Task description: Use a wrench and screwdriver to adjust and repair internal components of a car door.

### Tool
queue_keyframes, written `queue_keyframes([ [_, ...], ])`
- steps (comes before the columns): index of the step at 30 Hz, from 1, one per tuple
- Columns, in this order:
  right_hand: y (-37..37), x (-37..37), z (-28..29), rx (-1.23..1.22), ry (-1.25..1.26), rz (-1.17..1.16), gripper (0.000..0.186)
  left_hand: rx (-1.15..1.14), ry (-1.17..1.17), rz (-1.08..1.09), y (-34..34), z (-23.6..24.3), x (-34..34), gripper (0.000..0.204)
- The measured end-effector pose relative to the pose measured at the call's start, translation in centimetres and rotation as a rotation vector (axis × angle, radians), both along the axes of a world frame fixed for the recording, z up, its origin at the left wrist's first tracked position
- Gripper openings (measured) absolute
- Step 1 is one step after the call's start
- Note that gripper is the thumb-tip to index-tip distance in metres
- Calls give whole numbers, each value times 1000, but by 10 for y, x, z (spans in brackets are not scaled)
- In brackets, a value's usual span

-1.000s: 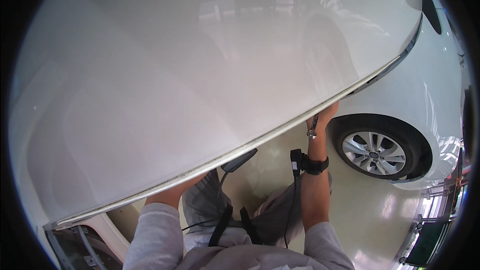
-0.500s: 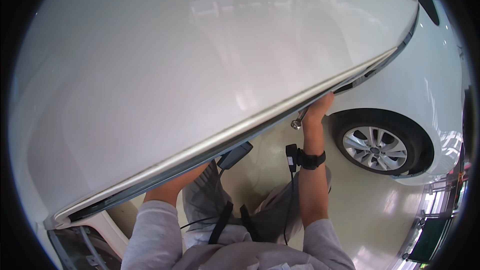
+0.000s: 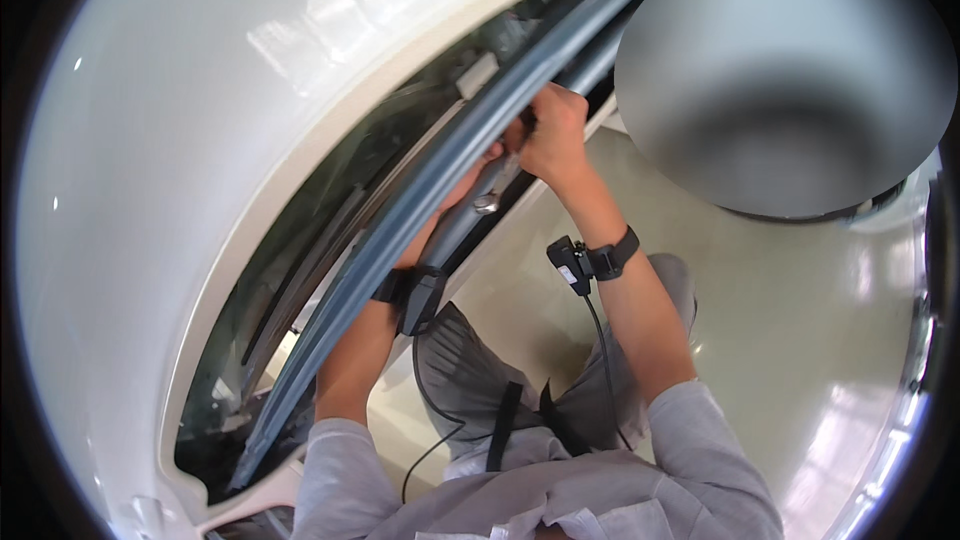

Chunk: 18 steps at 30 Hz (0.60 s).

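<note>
Two hands [image 3: 558, 135] [image 3: 468, 183], one metal tool [image 3: 487, 203]

Tool [image 3: 486, 204]: shiny metal | blue-grey bar [image 3: 395, 230]: smooth, satin | body panel [image 3: 160, 170]: glossy, smooth | trousers [image 3: 465, 370]: matt cloth

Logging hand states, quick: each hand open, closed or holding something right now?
Left hand: partly hidden by the blue-grey bar; open or closed cannot be told.
Right hand: closed around a round-ended metal tool.

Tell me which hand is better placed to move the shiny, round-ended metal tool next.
Right, most likely: the right hand appears closed on the shiny, round-ended metal tool and is mostly in plain view, while the left hand is partly hidden by the long, glossy blue-grey bar.
</note>
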State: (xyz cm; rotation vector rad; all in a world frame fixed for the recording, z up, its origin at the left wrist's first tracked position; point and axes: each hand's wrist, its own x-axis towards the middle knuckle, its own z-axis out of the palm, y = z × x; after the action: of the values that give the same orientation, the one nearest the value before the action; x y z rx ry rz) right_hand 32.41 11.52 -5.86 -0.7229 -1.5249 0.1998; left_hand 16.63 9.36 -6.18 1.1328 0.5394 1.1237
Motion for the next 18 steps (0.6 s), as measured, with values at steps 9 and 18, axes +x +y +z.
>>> queue_keyframes([
  [9,6,-2,1,78,52,7,19,-297,-270,28,-1,27,11,29],
  [18,7,-7,-10,84,59,12,16,-297,-314,36,-4,23,6,30],
])
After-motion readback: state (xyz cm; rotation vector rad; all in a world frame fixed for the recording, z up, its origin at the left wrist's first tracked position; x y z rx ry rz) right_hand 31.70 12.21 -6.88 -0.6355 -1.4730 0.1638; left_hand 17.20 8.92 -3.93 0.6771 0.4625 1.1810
